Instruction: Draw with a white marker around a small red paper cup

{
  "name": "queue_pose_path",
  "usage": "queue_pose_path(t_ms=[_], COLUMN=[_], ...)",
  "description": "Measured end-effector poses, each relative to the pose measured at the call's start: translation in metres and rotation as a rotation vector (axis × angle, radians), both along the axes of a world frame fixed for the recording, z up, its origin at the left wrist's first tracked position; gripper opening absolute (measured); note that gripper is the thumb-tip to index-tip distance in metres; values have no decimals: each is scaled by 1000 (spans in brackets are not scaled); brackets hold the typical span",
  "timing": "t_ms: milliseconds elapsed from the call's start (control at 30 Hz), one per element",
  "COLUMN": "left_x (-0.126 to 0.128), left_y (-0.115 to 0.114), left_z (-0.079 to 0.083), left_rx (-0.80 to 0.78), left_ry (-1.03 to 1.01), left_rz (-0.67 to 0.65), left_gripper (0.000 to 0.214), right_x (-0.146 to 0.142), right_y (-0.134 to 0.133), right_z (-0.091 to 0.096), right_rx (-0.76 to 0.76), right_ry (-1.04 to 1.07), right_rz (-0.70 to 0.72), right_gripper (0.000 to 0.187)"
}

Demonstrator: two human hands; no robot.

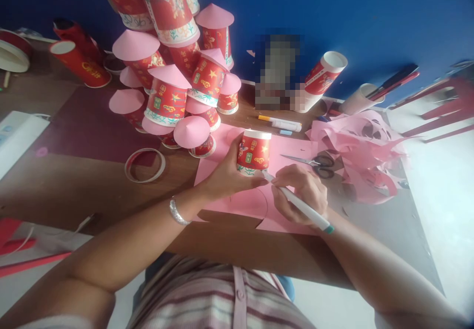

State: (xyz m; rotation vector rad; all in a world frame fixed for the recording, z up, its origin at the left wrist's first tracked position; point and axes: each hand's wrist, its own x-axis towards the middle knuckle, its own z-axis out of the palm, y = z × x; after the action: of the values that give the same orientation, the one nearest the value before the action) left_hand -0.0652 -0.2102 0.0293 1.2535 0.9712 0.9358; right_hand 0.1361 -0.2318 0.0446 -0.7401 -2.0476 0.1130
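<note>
My left hand is wrapped round a red paper cup printed with gold stars and clouds, its white rim upward. Green plant-like marks run along the white band at the cup's lower edge. In my right hand is a white marker with a green end cap, its tip at that white band. Beneath both hands lies pink paper with a pencilled curve on it. Open scissors rest just beyond my right hand.
Several red cups with pink paper cones stand stacked at the back left. A cut cup ring lies left of my hands. Pink paper scraps pile up at the right, near a pen cup. A yellow-capped marker lies behind the held cup.
</note>
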Motion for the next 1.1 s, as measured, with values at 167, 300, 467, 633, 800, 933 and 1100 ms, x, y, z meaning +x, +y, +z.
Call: queue_pose_path(t_ms=[167, 300, 467, 633, 800, 933, 1100], left_x=[1, 1, 0, 1, -1, -1, 0], left_y=[0, -1, 0, 1, 0, 0, 1], left_z=[-3, -2, -1, -4, -7, -6, -6], left_rx=[3, 13, 27, 36, 26, 26, 41], left_ry=[-24, 10, 17, 41, 35, 28, -7], left_rz=[12, 14, 8, 23, 5, 6, 10], left_gripper=[98, 99, 97, 101, 100, 99, 101], right_x=[1, 1, 0, 0, 1, 0, 0], right_y=[-1, 0, 3, 5, 5, 4, 4], right_z=[2, 1, -1, -3, -4, -4, -4], right_rx=[-20, -18, 10, 33, 75, 109, 124], right_ry=[-12, -4, 15, 8, -8, -49, -61], right_rz=[20, 32, 59, 68, 70, 61, 54], right_gripper=[19, 20, 19, 19, 21, 24, 23])
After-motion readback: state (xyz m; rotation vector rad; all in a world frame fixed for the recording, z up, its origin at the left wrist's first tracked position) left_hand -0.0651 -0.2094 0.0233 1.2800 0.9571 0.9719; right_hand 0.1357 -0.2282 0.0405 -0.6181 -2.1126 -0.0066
